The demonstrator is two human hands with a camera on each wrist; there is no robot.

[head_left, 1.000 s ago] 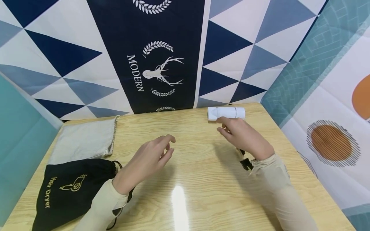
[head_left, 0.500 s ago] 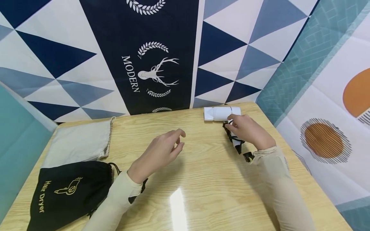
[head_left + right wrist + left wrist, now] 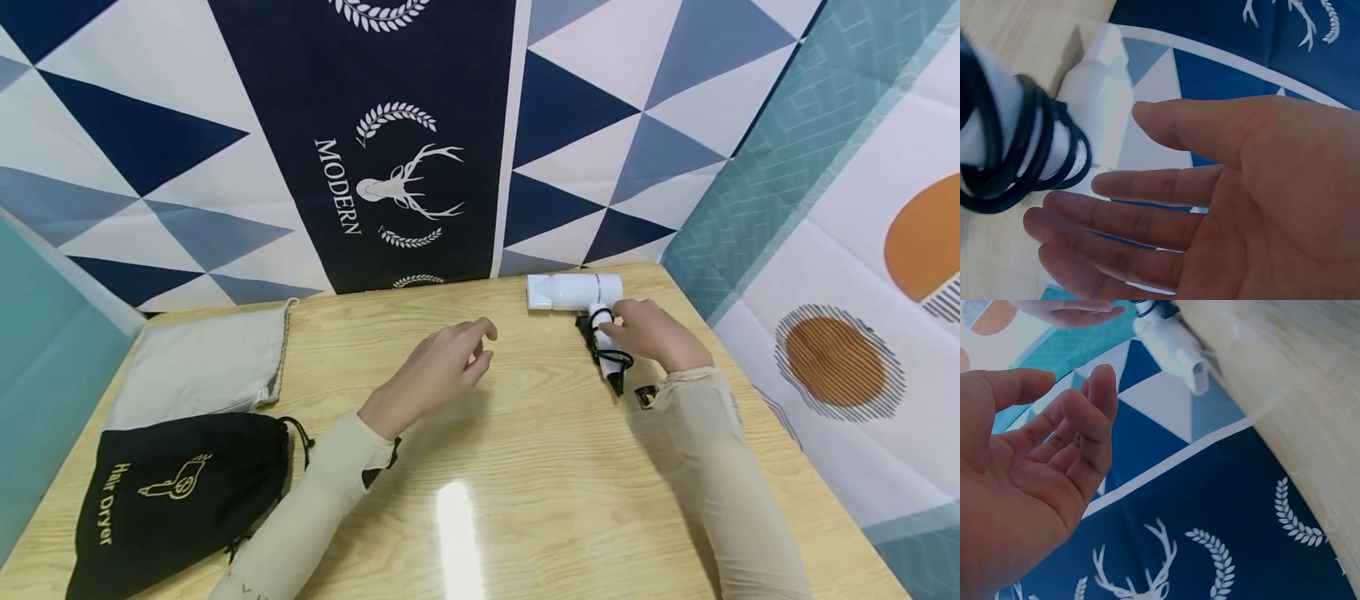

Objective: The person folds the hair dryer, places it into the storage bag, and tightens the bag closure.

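A white hair dryer (image 3: 570,292) lies at the far right of the table, its handle pointing toward me and wrapped in a black cord (image 3: 1035,150). Beside the handle, on its right, hovers my right hand (image 3: 660,335). In the right wrist view its fingers (image 3: 1141,215) are spread and nearly straight, with the thumb apart and nothing gripped. My left hand (image 3: 435,371) hangs over the middle of the table. Its fingers (image 3: 1085,419) curl loosely around air in the left wrist view, where the dryer's nozzle (image 3: 1194,369) shows beyond them.
On the left lies a black drawstring bag (image 3: 187,508) printed "Hair Dryer", overlapping a flat light grey cloth pouch (image 3: 198,358). A patterned cloth wall (image 3: 570,192) stands right behind the table (image 3: 540,483), and more cloth hangs at both sides.
My right hand has shifted from over the dryer's barrel to the right side of its handle, bringing the handle and cord into sight. The left hand has moved right and forward.
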